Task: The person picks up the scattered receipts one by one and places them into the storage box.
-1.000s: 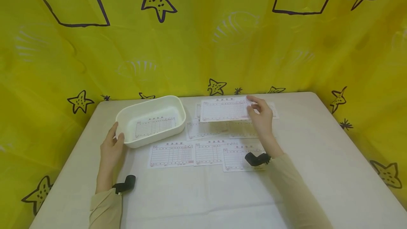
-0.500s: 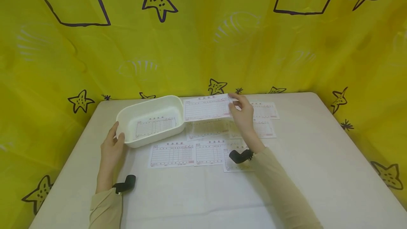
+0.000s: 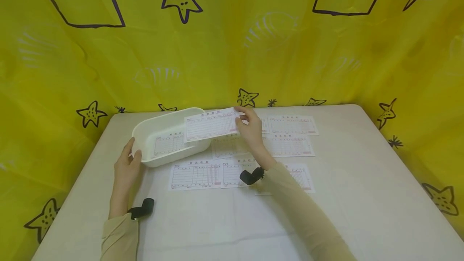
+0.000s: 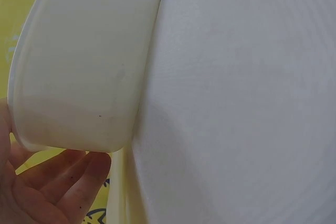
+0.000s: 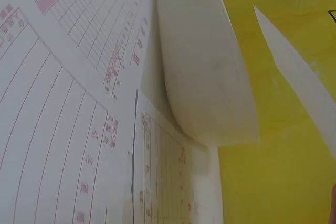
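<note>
My right hand (image 3: pixel 251 129) pinches one printed receipt slip (image 3: pixel 208 126) by its right end and holds it tilted over the right part of a white plastic tub (image 3: pixel 173 158). In the right wrist view the slip (image 5: pixel 300 80) shows nearly edge-on, apart from the tub (image 5: pixel 207 66). One more receipt slip (image 3: pixel 166 145) lies inside, partly hidden by the held one. At the tub's left end my left hand (image 3: pixel 127 166) grips the corner; the left wrist view has its fingers (image 4: pixel 84 187) against the outer wall.
Several receipt slips lie in rows on the white tablecloth, such as one in front of the tub (image 3: pixel 195 175) and one at the back right (image 3: pixel 293 125). Some overlap. A yellow curtain (image 3: pixel 217 51) with starfish drawings hangs close behind the table.
My right hand has carried the receipt slip leftward, from above the back row to over the tub. The left hand and the tub have stayed in place.
</note>
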`<state>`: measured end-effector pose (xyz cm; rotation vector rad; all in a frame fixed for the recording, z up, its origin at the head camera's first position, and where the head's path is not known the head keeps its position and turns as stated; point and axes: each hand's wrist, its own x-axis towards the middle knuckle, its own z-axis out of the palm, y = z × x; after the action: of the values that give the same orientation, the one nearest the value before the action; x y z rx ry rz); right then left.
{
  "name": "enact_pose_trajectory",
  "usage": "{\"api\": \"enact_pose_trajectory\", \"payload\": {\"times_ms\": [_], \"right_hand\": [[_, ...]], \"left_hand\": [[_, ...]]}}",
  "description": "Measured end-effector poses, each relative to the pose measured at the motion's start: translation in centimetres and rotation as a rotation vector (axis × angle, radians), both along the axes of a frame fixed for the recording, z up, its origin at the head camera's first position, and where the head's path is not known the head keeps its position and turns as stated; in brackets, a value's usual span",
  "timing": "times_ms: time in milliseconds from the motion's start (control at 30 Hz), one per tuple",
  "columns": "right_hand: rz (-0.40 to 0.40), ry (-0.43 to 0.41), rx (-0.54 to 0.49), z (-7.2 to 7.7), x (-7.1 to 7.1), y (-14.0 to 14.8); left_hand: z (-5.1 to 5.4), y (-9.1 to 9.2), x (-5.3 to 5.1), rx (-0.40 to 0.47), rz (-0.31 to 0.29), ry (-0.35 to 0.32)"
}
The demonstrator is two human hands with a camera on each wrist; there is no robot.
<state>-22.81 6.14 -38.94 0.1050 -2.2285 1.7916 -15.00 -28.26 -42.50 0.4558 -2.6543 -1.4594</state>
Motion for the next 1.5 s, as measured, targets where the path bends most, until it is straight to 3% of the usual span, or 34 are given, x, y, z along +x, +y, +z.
{"api": "enact_pose_trajectory", "payload": {"times_ms": [567,933,1300,1500], "right_hand": [[0.053,-0.006,0.079,-0.6,-1.0,-6.4],[0.123,-0.006,0.144,0.0,-1.4,-9.4],[0.172,0.059,0.270,0.0,-1.4,-11.7],[0.193,0.050,0.341,-0.2,-1.5,-12.4]], "left_hand": [[-0.1,-0.2,-0.1,-0.026,-0.011,0.020],[-0.1,-0.3,-0.1,-0.032,-0.017,0.025],[0.0,-0.3,-0.1,-0.026,-0.024,0.020],[0.1,-0.3,-0.1,-0.029,-0.024,0.016]]}}
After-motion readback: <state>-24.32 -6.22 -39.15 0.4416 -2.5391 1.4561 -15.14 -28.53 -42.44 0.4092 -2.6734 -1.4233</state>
